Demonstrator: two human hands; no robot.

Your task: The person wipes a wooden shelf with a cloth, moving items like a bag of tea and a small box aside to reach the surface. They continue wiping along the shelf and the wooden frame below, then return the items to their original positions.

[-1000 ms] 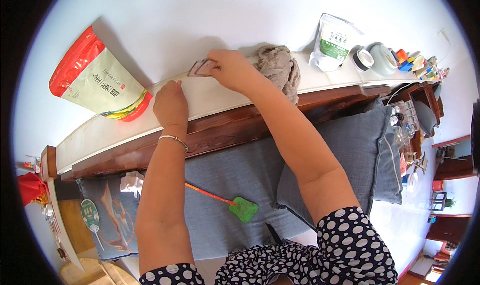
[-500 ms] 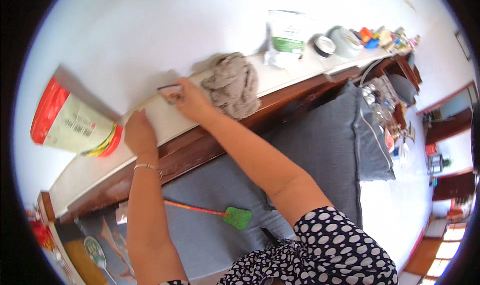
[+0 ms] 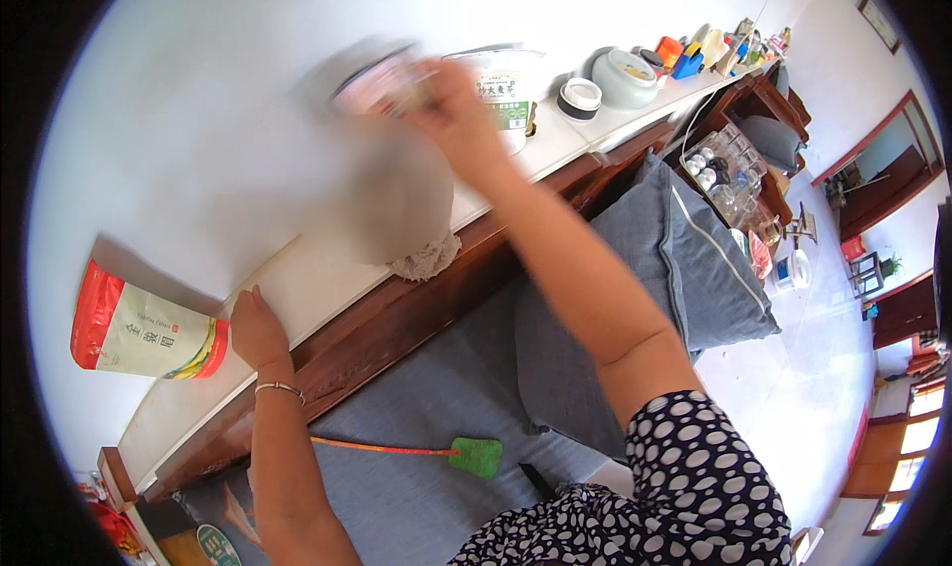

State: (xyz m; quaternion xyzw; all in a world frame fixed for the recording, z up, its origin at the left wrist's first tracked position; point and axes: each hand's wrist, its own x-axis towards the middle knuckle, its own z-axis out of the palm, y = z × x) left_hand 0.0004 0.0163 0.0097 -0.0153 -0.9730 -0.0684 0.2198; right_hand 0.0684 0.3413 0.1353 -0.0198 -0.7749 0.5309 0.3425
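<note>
My right hand (image 3: 451, 110), blurred by motion, is raised over the ledge. It is closed on a flat pinkish packet (image 3: 377, 85) with a dark edge, held close to the wall. Below it is a grey-brown cloth (image 3: 428, 256), mostly smeared, its crumpled lower end hanging over the ledge's front; whether the hand touches it I cannot tell. My left hand (image 3: 260, 330) lies on the white ledge (image 3: 307, 280), thumb apart and nothing visible in it. Beside it stands a red and cream pouch (image 3: 149, 326), leaning against the wall.
Further right along the ledge are a white and green pouch (image 3: 508, 95), a round black-and-white container (image 3: 579, 99), a pale jar (image 3: 625, 78) and small colourful items. Below lie a green fly swatter (image 3: 476, 457) and grey cushions (image 3: 585, 358) on a grey seat. Glassware (image 3: 734, 184) stands on a side table.
My right hand has risen and moved right with the pinkish packet, toward the white and green pouch. The cloth has gone from sharp to smeared. My left hand stays by the red and cream pouch.
</note>
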